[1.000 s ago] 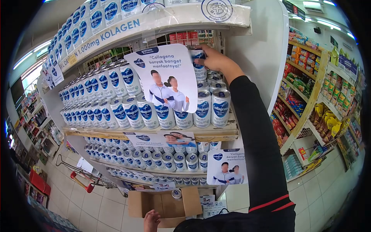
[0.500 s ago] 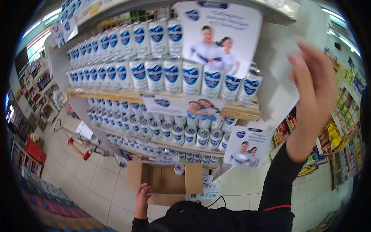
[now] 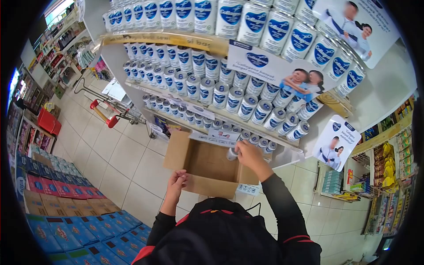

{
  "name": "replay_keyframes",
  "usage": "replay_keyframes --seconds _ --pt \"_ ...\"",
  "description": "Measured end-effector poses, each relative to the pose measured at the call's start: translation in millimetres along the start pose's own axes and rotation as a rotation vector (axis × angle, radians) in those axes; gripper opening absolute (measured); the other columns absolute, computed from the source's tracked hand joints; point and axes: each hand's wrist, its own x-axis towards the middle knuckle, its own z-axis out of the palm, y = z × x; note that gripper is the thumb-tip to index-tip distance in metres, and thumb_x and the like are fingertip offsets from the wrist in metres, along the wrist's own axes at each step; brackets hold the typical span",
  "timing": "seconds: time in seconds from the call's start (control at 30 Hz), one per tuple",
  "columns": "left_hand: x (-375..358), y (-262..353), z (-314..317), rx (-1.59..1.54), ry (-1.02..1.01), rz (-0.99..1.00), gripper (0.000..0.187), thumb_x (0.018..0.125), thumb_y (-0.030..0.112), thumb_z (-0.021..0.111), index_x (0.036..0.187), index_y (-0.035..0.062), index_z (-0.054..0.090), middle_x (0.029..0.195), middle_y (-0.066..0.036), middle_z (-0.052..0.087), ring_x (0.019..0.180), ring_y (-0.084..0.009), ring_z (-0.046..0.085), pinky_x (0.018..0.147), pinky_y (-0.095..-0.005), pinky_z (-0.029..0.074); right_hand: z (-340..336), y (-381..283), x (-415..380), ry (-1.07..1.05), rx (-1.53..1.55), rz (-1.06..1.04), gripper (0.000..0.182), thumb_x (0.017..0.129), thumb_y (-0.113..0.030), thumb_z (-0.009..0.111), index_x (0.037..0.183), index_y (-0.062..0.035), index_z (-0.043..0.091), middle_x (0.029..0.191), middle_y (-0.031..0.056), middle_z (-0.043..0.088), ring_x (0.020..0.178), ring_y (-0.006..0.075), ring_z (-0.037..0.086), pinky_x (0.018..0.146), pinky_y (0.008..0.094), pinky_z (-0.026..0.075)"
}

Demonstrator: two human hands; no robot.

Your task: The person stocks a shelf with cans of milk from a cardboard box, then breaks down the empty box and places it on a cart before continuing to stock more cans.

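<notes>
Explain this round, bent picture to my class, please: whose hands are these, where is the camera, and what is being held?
There is no machine here. A person wears a camera on the head, looking forward and down, and its wide lens bends the picture into a circle. The dark shape at the bottom is that person's own body and sleeves. The right hand closes around a can over an open cardboard box that sits on the tiled floor. The left hand rests on the box's near edge, holding nothing else that I can see. Above the box stand the shelves, packed with rows of matching blue and white cans. A shopping cart with red handles stands to the left.
</notes>
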Motion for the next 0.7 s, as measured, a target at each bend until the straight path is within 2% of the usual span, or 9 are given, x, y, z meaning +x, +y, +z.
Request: replay_keyframes --seconds 0.03,0.1,0.17,0.33,0.43,0.47,0.57,0.63,0.7 --pt "-0.6 0.0 -6.8 -0.003 0.006 0.000 0.023 0.080 0.017 0.049 0.102 0.0092 0.051 0.094 -0.002 0.056 0.082 -0.0102 0.051 0.067 -0.0245 0.040 15.2 9.4 0.1 -0.078 -0.078 0.045 0.007 0.068 -0.006 0.056 0.074 -0.0059 0.053 0.073 0.0123 0.056 0.069 0.0293 0.055 0.060 0.0383 0.043" --pt "-6.2 2.5 -20.9 -0.053 0.054 0.007 0.024 0.079 0.015 0.048 0.102 0.0090 0.051 0.093 -0.002 0.056 0.081 -0.0104 0.052 0.067 -0.0245 0.040 30.6 10.7 -0.5 0.052 -0.174 0.004 0.005 0.068 -0.004 0.053 0.072 -0.0059 0.053 0.073 0.0131 0.056 0.068 0.0308 0.054 0.059 0.0395 0.043" --pt "-13.9 6.4 -36.7 -0.076 0.074 0.001 0.025 0.077 0.014 0.049 0.102 0.0094 0.050 0.093 -0.002 0.054 0.081 -0.0102 0.051 0.067 -0.0246 0.039 31.4 4.8 -3.0 0.227 -0.276 0.140 0.004 0.069 -0.003 0.053 0.072 -0.0059 0.053 0.073 0.0133 0.056 0.068 0.0307 0.055 0.060 0.0390 0.043" --pt "-18.5 5.2 -65.8 -0.093 0.156 -0.008 0.023 0.079 0.014 0.048 0.101 0.0093 0.051 0.094 -0.002 0.056 0.081 -0.0096 0.052 0.067 -0.0237 0.040 31.4 -16.9 -14.5 0.271 -0.077 0.270 0.007 0.072 -0.004 0.055 0.078 -0.0029 0.052 0.073 0.0124 0.056 0.068 0.0298 0.055 0.060 0.0382 0.044" --pt "-15.5 8.6 -64.9 -0.065 0.122 0.045 0.023 0.079 0.015 0.049 0.102 0.0092 0.051 0.092 -0.001 0.056 0.080 -0.0089 0.051 0.066 -0.0229 0.039 61.5 -7.6 -20.7 0.466 -0.175 0.024 0.011 0.071 -0.004 0.055 0.082 -0.0037 0.051 0.080 0.0127 0.056 0.070 0.0305 0.054 0.060 0.0380 0.043" --pt "-12.5 6.9 -63.7 -0.067 0.122 0.048 0.023 0.079 0.015 0.049 0.102 0.0092 0.051 0.092 -0.001 0.056 0.080 -0.0089 0.051 0.066 -0.0229 0.039 64.5 -8.8 -23.9 0.404 -0.133 0.038 0.015 0.071 -0.004 0.054 0.086 -0.0039 0.049 0.086 0.0130 0.053 0.078 0.0317 0.052 0.069 0.0411 0.042" --pt "-3.8 4.0 -53.5 0.056 0.021 0.204 0.023 0.078 0.015 0.053 0.101 0.0107 0.052 0.095 -0.004 0.054 0.085 -0.0116 0.050 0.066 -0.0215 0.040 73.0 0.3 -23.3 0.271 -0.237 0.051 0.021 0.070 -0.001 0.052 0.091 -0.0015 0.050 0.093 0.0151 0.052 0.085 0.0326 0.051 0.073 0.0410 0.042" --pt "-0.6 9.6 -40.8 0.526 -0.025 0.511 0.028 0.074 0.015 0.057 0.102 0.0134 0.054 0.106 -0.011 0.048 0.094 -0.0203 0.046 0.075 -0.0292 0.039 81.8 7.3 -20.6 0.317 -0.326 0.060 0.022 0.069 -0.001 0.053 0.091 -0.0001 0.051 0.093 0.0152 0.052 0.086 0.0323 0.050 0.072 0.0411 0.042" --pt "2.4 6.5 -30.4 0.710 -0.019 0.615 0.031 0.073 0.016 0.058 0.103 0.0147 0.054 0.112 -0.014 0.044 0.099 -0.0250 0.042 0.082 -0.0342 0.035 86.1 13.9 -19.2 0.364 -0.417 0.067 0.024 0.067 0.000 0.053 0.091 0.0013 0.052 0.093 0.0153 0.053 0.087 0.0319 0.050 0.072 0.0413 0.041"
